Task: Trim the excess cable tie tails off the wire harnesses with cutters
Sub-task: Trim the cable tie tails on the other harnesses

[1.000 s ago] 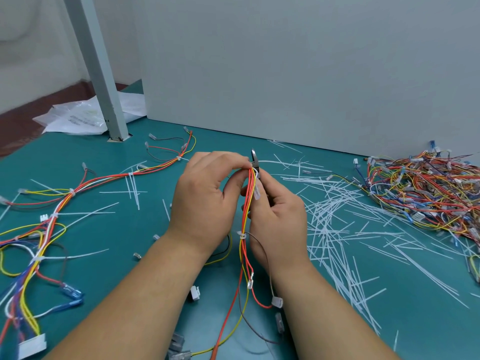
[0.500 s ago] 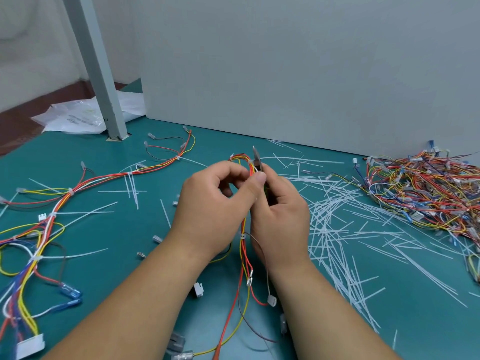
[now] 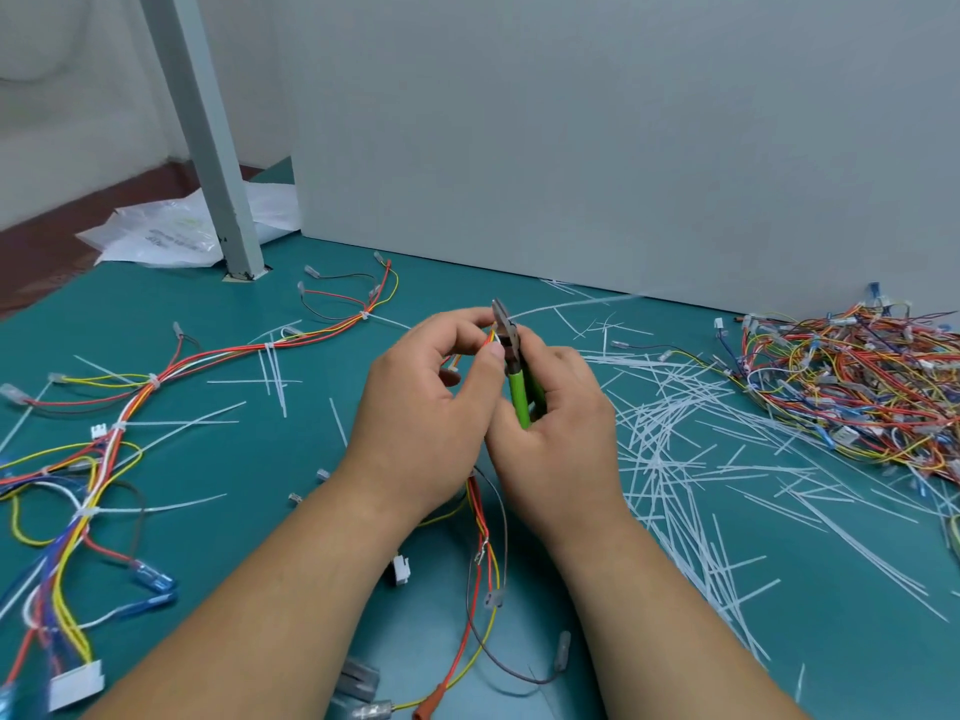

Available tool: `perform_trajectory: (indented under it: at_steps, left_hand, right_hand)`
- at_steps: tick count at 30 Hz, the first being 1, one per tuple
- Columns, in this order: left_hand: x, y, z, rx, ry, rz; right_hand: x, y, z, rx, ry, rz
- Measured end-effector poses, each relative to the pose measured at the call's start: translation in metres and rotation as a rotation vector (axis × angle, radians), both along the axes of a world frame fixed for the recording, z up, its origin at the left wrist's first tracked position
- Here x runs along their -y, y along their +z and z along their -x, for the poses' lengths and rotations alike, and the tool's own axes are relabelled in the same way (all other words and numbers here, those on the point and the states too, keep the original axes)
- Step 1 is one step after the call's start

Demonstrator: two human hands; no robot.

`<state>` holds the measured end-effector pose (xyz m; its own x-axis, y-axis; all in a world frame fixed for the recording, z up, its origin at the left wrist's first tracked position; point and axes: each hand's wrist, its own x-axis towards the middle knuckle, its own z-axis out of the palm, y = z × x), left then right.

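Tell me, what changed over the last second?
The left hand shifted its pinch along the wire harness, and the right hand turned the cutters so their green handles show. Both hands kept holding; the harness pile stayed put.

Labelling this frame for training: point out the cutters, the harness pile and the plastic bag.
cutters [image 3: 518, 394], head view, green handle.
harness pile [image 3: 857, 392], head view, middle of the tangle.
plastic bag [image 3: 156, 239], head view, printed front.

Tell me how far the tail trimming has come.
Done: cut white plastic tails litter the teal table. In hand: left hand holds a red-and-yellow wire harness, right hand grips green-handled cutters. Left: the multicoloured harness at left shows long tails.
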<state>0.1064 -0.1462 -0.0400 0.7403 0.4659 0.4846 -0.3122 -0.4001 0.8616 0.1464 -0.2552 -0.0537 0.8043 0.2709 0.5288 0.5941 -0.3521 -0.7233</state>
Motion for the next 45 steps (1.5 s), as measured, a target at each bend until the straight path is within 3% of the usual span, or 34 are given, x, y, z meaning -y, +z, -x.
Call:
perform_trajectory:
  at_steps: [10,15,18,24,35,40,45]
  left_hand:
    - [-0.006,-0.003,-0.002,0.04,0.041,-0.047]
    - [-0.008,-0.005,-0.003,0.056,0.06,-0.124]
    - [-0.012,-0.005,-0.003,0.092,0.087,-0.224]
    - [-0.011,-0.003,0.0,0.099,0.089,-0.315]
    - [-0.017,0.002,0.002,0.027,0.098,-0.562]
    - [-0.018,0.001,0.001,0.02,0.123,-0.583]
    - [-0.015,-0.001,0.002,0.035,0.102,-0.487]
  right_hand:
    - [-0.004,0.0,0.004,-0.16,0.084,0.117]
    - [0.001,0.001,0.004,-0.055,-0.04,0.06]
    - [0.002,0.001,0.003,-0.089,-0.101,-0.029]
    - [0.001,0.001,0.003,-0.085,-0.059,-0.134]
    - [0.005,-0.001,-0.001,-0.011,-0.021,-0.014]
    - [0.004,-0.001,-0.001,0.02,-0.006,-0.02]
    - [0.003,-0.003,-0.003,0.003,0.025,-0.079]
